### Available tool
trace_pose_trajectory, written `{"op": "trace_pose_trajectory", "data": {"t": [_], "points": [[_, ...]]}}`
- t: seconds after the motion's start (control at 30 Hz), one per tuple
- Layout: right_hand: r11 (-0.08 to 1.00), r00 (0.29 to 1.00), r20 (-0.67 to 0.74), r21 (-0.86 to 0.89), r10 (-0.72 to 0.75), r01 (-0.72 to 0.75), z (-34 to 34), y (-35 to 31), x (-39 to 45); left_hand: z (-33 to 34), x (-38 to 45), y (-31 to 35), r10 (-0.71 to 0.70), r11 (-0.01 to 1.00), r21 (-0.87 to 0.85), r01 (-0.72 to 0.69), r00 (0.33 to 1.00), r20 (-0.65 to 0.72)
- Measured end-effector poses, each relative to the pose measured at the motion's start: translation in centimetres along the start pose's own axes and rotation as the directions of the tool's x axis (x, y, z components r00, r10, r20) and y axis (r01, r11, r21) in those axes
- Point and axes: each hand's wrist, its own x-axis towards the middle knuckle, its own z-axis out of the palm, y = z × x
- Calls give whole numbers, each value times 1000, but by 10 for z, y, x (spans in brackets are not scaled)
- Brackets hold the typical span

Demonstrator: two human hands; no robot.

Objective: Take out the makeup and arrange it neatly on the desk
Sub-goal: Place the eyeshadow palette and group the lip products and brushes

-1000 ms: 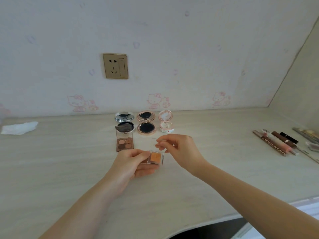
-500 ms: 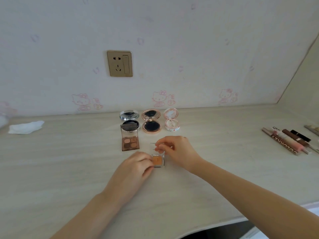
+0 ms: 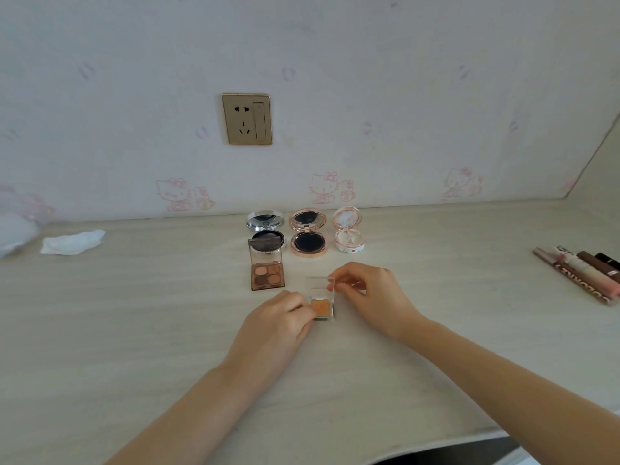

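Spanning the foreground, pale wood-grain desk [image 3: 134, 330] under cartoon-cat wallpaper [image 3: 402, 95].

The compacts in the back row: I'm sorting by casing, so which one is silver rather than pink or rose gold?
The leftmost round compact, directly behind the four-pan eyeshadow palette. Its casing is chrome silver; the middle one is rose gold, the right one pale pink.
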Motion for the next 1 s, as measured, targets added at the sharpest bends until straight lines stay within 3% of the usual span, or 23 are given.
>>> {"op": "trace_pose_trajectory", "data": {"t": [0.57, 1.0], "points": [[995, 1000, -25, -105, 2, -4, 8, 12, 55, 23, 37, -42, 164, 967, 210, -143, 983, -87], [992, 998, -54, -123, -15, 8, 13, 13, 64, 27, 37, -43, 77, 980, 186, -69, 996, -36]]}}
